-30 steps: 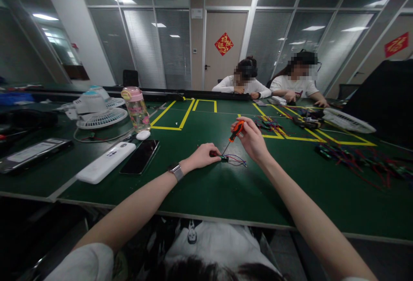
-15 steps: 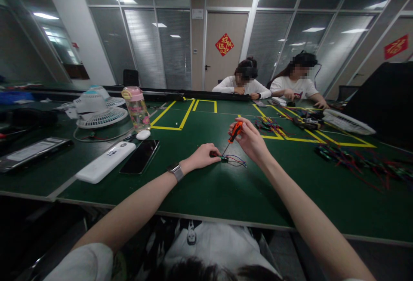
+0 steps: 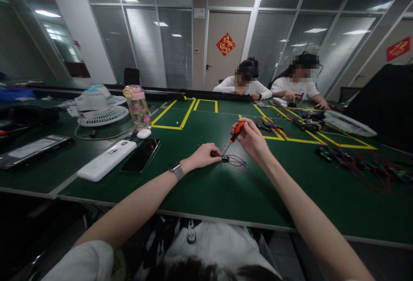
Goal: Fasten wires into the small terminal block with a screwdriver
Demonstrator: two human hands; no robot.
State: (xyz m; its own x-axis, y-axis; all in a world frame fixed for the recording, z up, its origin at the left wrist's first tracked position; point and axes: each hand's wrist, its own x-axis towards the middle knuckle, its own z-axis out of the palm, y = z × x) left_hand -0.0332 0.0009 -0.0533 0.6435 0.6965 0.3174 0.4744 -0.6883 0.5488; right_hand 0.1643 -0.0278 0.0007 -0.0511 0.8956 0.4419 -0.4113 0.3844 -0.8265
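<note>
On the green table (image 3: 206, 195), my left hand (image 3: 204, 156) is closed on a small green circuit board (image 3: 225, 159). Thin red and blue wires (image 3: 238, 159) trail from the board to the right. My right hand (image 3: 253, 139) grips an orange and black screwdriver (image 3: 238, 131) by its handle, tilted with the shaft slanting down to the left. The screwdriver's tip meets the board right beside my left fingertips; the exact contact point is too small to make out. My left fingers partly hide the board.
Left of my arm lie a dark phone (image 3: 141, 155), a white power bank (image 3: 107, 160) and a white fan (image 3: 100, 111), near a pink-lidded bottle (image 3: 138, 109). Heaps of wired boards (image 3: 358, 165) lie to the right. Two people (image 3: 245, 81) sit across the table.
Both hands, the screwdriver and the board hold nearly the same places. The whole view has shifted very slightly.
</note>
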